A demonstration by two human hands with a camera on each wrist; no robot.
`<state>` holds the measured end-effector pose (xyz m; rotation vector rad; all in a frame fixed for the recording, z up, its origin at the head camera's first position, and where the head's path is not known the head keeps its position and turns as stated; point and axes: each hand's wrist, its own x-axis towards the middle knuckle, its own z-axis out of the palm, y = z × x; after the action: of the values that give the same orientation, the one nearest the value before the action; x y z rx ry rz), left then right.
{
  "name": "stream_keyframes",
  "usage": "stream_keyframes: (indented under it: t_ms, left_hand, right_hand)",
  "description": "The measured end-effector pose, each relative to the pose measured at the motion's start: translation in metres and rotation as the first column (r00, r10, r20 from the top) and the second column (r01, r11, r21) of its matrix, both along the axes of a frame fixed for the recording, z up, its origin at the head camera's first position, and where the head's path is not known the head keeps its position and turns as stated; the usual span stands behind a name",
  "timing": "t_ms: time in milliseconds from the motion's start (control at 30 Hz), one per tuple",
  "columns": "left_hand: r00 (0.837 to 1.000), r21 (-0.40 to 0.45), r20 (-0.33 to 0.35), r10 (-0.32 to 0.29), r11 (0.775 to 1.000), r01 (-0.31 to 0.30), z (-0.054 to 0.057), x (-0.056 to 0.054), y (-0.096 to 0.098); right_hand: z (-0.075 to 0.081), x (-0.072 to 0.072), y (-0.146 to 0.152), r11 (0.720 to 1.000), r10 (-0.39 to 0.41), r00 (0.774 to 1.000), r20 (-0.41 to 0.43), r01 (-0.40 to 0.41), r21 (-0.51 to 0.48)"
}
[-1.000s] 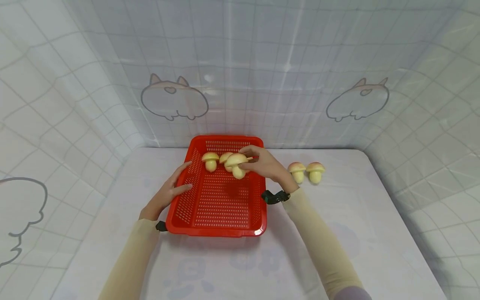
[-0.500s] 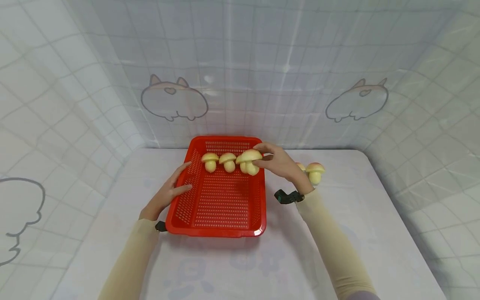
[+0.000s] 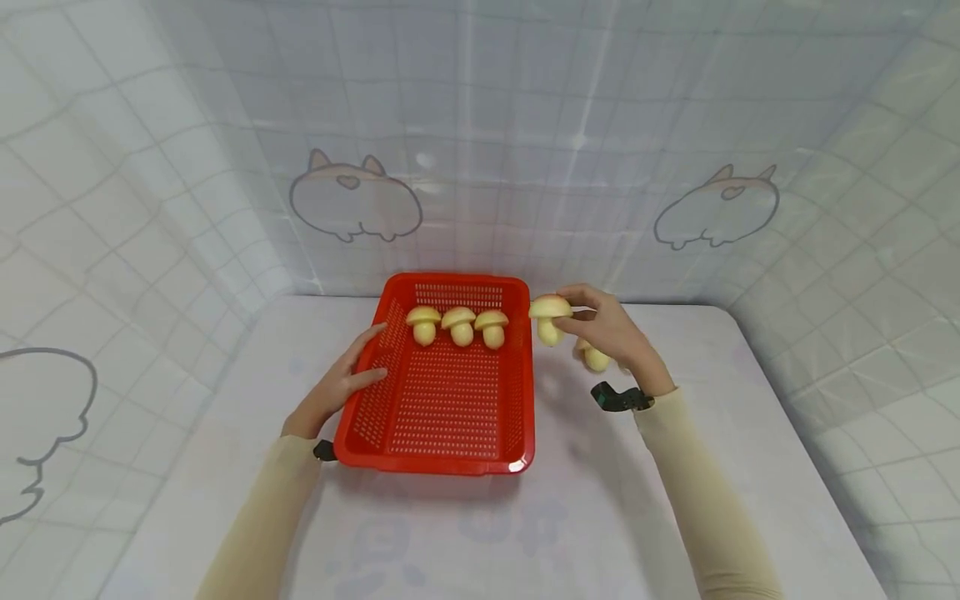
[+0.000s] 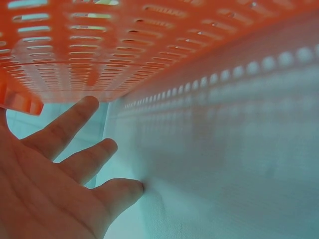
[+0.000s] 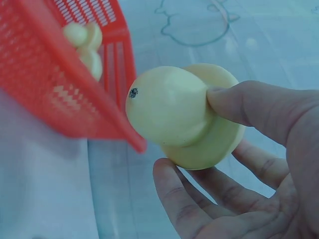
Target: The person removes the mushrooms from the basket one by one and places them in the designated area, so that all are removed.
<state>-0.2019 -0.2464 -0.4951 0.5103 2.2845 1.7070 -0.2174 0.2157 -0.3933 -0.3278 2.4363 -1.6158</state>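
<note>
My right hand [image 3: 611, 329] pinches a toy mushroom [image 3: 550, 312] by its cap and stem, just right of the basket and above the table. In the right wrist view, the thumb presses the held mushroom [image 5: 174, 107] where stem meets cap, fingers beneath. A red perforated basket [image 3: 433, 465] holds three similar mushrooms [image 3: 459, 321] in a row near its far end. On the basket's left rim rests my left hand [image 3: 333, 392], thumb and a finger over the edge. Its other fingers [image 4: 89, 157] stretch out straight and apart below the basket wall in the left wrist view.
Behind my right hand lies another mushroom [image 3: 597, 358] on the white table [image 3: 712, 400], partly hidden; a second beside it is almost wholly covered. White tiled-pattern sheets [image 3: 510, 167] enclose the table at the back and both sides.
My right hand has carried its mushroom rightward, from over the basket to outside its right rim. The row of three in the basket now shows fully. My left hand has stayed put.
</note>
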Motion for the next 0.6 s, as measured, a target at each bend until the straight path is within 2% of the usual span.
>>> stream_keyframes:
  t_ms: [300, 600]
  left_hand:
    - [1.000, 0.002, 0.005, 0.013, 1.000, -0.013, 0.003, -0.001, 0.001]
    - [1.000, -0.012, 0.005, 0.006, 1.000, -0.006, 0.001, -0.002, 0.000]
  right_hand:
    - [-0.003, 0.003, 0.038, 0.996, -0.034, 0.997, -0.073, 0.039, 0.080]
    - [-0.004, 0.009, 0.070, 0.991, -0.091, 0.993, -0.073, 0.098, 0.093]
